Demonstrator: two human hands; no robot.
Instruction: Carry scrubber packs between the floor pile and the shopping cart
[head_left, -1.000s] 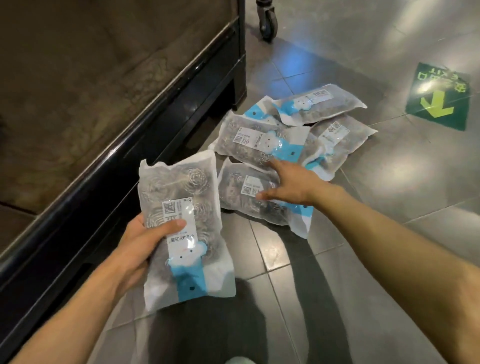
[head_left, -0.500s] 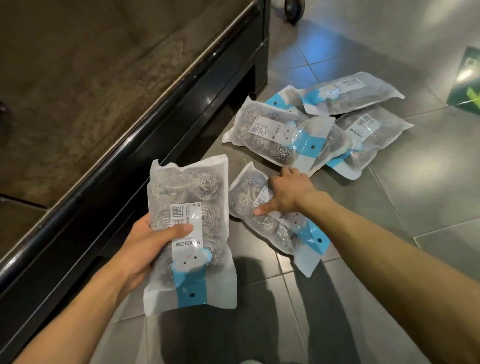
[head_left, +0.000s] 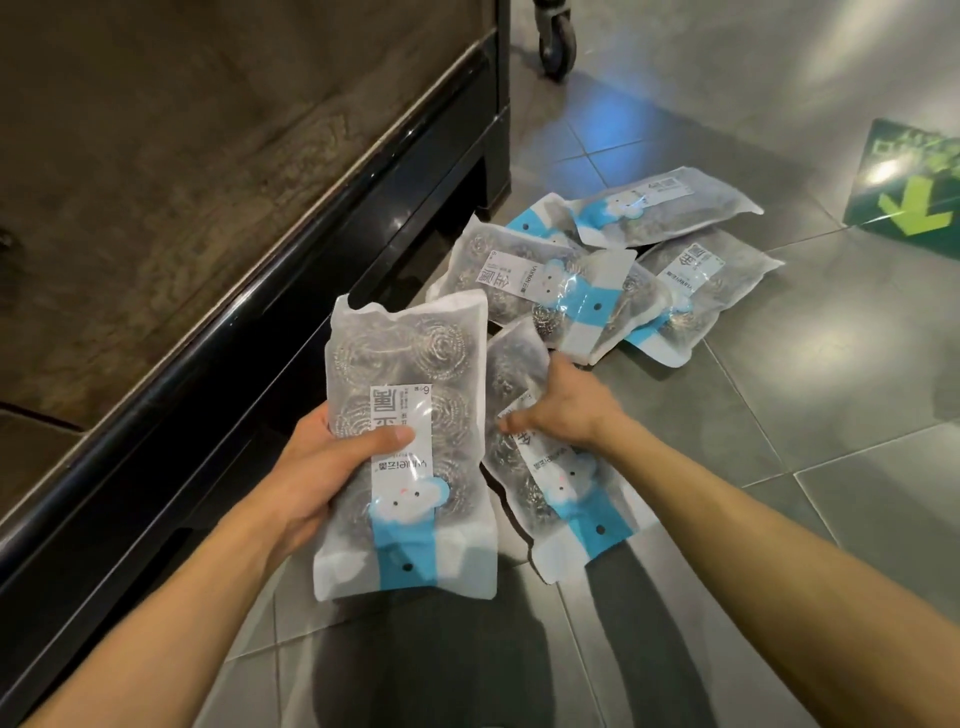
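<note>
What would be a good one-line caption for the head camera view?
Left hand holds a clear plastic packet of steel scourers while right hand grips another packet on the grey tiled floor.

A dark shelf unit (head_left: 291, 332) walls off the whole left side, its black edge running from near left to far centre. A pile of scourer packs (head_left: 597, 275) blocks the floor (head_left: 810, 395) straight ahead; a caster wheel (head_left: 557, 39) stands beyond. To the right, bare tile lies open as far as a green arrow sign (head_left: 914, 192).
</note>
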